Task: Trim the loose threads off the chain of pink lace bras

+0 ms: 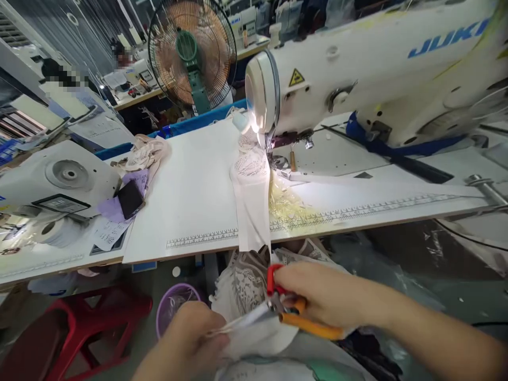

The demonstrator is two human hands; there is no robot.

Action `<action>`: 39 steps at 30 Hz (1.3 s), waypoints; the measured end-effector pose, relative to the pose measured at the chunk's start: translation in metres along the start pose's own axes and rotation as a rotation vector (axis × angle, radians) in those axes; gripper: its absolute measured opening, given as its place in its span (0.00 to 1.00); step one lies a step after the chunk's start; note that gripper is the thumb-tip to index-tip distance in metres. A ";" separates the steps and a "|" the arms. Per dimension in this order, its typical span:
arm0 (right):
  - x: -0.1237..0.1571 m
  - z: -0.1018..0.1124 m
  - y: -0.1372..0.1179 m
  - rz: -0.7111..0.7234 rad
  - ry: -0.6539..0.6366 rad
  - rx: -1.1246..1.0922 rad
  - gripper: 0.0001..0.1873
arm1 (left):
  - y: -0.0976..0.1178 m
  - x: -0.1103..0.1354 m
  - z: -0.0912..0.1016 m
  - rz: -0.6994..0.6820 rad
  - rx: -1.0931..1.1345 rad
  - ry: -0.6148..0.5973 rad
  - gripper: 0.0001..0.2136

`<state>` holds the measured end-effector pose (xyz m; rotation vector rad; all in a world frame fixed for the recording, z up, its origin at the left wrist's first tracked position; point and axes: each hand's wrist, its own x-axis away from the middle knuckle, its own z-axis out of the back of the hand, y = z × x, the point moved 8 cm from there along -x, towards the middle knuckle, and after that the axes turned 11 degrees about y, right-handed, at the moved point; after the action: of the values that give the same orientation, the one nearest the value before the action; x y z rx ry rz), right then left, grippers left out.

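Low in front of me, my right hand (317, 291) grips scissors (280, 306) with red and orange handles. The blades point left along a piece of white fabric (260, 338); whether they are parted I cannot tell. My left hand (194, 330) pinches that fabric's left end near the blade tips. Behind the hands, white lace fabric (246, 286) hangs below the table edge. On the table, a white fabric strip with lace (252, 196) runs from under the sewing machine's needle area to the front edge.
The lit sewing machine (357, 79) stands at the right of the table (190, 190). Yellowish thread scraps (289, 201) lie beside the strip. A purple bin (159, 315) and red stool (91, 328) are below left. A fan (192, 53) stands behind; a person (65, 79) is at far left.
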<state>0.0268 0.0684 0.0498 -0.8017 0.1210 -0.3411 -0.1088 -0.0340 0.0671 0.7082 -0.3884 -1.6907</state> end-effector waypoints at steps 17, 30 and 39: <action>-0.047 -0.066 -0.020 -0.036 -0.257 -0.315 0.08 | -0.108 0.095 0.012 0.648 0.573 -0.013 0.22; -0.010 -0.024 0.022 -0.254 -0.112 -0.271 0.10 | 0.001 -0.019 -0.062 -0.058 0.260 -0.072 0.09; -0.014 -0.008 0.011 -0.121 -0.118 -0.191 0.13 | -0.008 -0.024 -0.066 0.241 0.193 0.187 0.04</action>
<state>0.0143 0.0746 0.0360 -1.0190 -0.0058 -0.3999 -0.0700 -0.0015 0.0186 0.9155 -0.4884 -1.3594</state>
